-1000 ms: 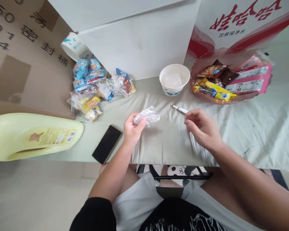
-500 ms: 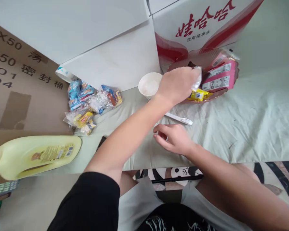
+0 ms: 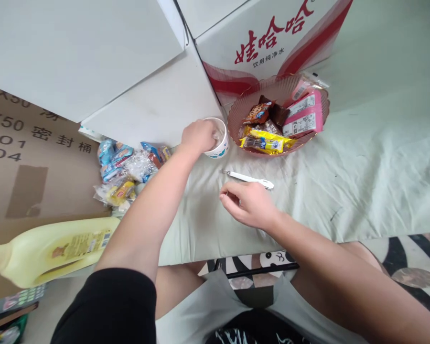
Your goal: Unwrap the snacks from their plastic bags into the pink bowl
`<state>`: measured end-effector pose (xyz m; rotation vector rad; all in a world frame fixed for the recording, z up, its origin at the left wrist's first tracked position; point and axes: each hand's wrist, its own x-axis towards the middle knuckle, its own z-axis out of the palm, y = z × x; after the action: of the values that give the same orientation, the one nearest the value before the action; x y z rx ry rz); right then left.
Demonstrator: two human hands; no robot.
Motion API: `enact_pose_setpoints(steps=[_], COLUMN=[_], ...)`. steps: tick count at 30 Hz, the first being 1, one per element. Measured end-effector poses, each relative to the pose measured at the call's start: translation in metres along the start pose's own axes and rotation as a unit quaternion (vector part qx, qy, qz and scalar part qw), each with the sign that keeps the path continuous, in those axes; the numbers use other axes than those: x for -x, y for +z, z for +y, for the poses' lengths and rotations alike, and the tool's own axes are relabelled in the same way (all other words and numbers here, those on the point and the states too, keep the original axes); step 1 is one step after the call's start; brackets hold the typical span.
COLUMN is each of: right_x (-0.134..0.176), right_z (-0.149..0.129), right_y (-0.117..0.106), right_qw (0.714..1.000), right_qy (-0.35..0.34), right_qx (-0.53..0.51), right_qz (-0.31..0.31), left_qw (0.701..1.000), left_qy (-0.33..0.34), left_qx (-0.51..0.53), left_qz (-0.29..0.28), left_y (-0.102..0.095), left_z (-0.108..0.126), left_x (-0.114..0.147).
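Note:
My left hand (image 3: 199,136) reaches over the rim of a white paper cup (image 3: 218,152) with a blue pattern. Its fingers are bent together inside, the tips partly hidden. Something whitish and see-through shows beside them; I cannot make out whether they hold it. My right hand (image 3: 249,203) rests on the cloth, loosely curled, with a gap between thumb and fingers and nothing visible in it. Just beyond it lies a slim white-handled tool (image 3: 249,178) with a metal tip. Right of the cup, a pinkish ribbed bowl (image 3: 233,117) holds wrapped snacks, including a yellow packet (image 3: 267,142) and a pink packet (image 3: 304,114).
Left of my left arm lies a pile of wrapped snacks (image 3: 123,165). A pale yellow bottle (image 3: 57,246) lies near a brown carton (image 3: 25,153). White boxes (image 3: 157,105) and a red-and-white carton (image 3: 268,48) stand behind the cup and bowl on the pale green cloth (image 3: 372,181).
My left hand has moved left from above the bowl, where it held a clear plastic wrapper, down into the cup. The right hand stays near the white-handled tool. The view has shifted slightly.

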<state>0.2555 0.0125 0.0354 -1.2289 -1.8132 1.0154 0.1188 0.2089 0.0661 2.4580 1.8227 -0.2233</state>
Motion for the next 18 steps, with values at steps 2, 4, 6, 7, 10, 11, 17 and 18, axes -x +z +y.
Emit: enact_pose_setpoints(steps=[2,4,6,7,10,11,17,18], right_x=[-0.002,-0.003,-0.003,-0.003,-0.003,-0.002,0.000,0.000], right_z=[0.001,0.003,0.005,0.006,0.009,0.010,0.012,0.012], right_y=[-0.001,-0.004,-0.007,-0.009,-0.014,-0.015,-0.012,-0.009], right_qw=[1.000,1.000,1.000,1.000,0.999,0.998,0.996,0.996], right_qy=[0.007,0.013,0.012,0.011,0.021,0.028,0.031,0.028], right_qx=[0.003,0.005,0.006,0.008,0.024,0.032,0.047,0.050], right_qz=[0.008,0.018,0.024,0.025,0.035,0.042,0.067,0.065], left_qw=[0.994,0.973,0.969,0.979,0.974,0.955,0.946,0.946], left_qy=[0.024,0.037,0.041,0.040,0.024,0.010,-0.179,-0.215], left_qx=[0.011,0.039,0.070,0.092,0.196,0.231,0.101,0.108], left_qz=[-0.110,-0.223,-0.233,-0.177,0.112,0.186,0.251,0.219], left_y=[-0.003,-0.010,-0.019,-0.022,-0.026,-0.024,0.013,0.018], left_z=[0.005,0.009,0.007,0.004,-0.018,-0.029,-0.126,-0.143], left_x=[-0.012,-0.024,-0.028,-0.024,0.008,0.025,0.117,0.125])
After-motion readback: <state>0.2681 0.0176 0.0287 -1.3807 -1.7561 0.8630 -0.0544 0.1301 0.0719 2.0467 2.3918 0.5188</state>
